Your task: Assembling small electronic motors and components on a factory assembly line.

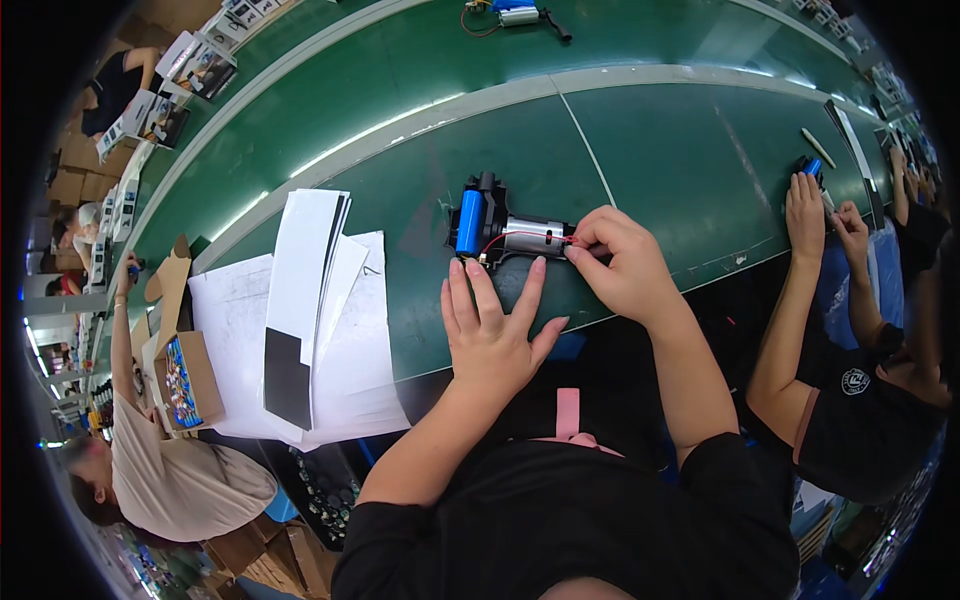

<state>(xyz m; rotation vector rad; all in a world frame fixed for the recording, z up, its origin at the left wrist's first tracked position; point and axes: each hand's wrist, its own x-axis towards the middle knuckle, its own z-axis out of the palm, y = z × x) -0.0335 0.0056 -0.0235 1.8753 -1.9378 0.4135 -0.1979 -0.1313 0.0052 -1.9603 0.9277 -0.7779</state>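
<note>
On the green bench lies an assembly with a silver cylindrical motor (pixel 533 236), a blue battery cell (pixel 468 222) and a black plastic housing (pixel 494 205). A thin red wire (pixel 497 238) arches from a small brass-coloured part (pixel 483 259) near the battery across to the motor's right end. My left hand (pixel 492 325) rests along the near side of the assembly, fingers spread, fingertips touching its edge. At the motor's right end, the thumb and forefinger of my right hand (pixel 620 262) pinch the red wire's end.
Left of me, long white-and-black paper strips (pixel 300 290) lie on a white sheet (pixel 230 300), beside a carton of small blue parts (pixel 188 380). Another motor assembly (pixel 517 16) sits on the far belt. Co-workers sit at both sides; the right one's hands (pixel 806 215) hold a blue-and-black part.
</note>
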